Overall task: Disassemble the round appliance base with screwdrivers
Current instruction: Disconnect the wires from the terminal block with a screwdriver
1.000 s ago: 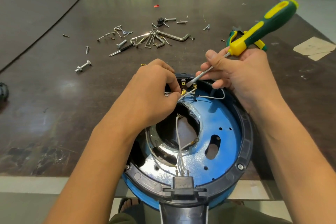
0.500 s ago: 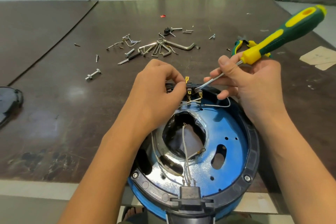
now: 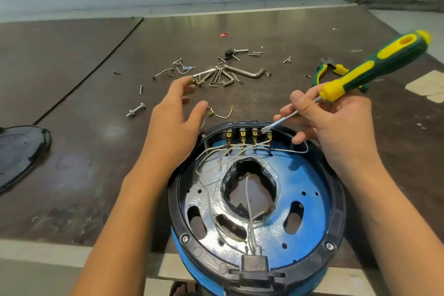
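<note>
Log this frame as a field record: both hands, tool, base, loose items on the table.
left hand: open, holds nothing, over the table beyond the base
right hand: grips the screwdriver
screwdriver tip: at the row of brass terminals
appliance base: blue plate, black rim, white wires inside
table items: hex keys, pliers, bolt, short wire

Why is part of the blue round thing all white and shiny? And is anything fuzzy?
Head view: light glares off the shiny plate inside the appliance base, bleaching its left side white; pale reflections sit on the table; the left hand looks slightly smeared, the screwdriver sharp.
</note>
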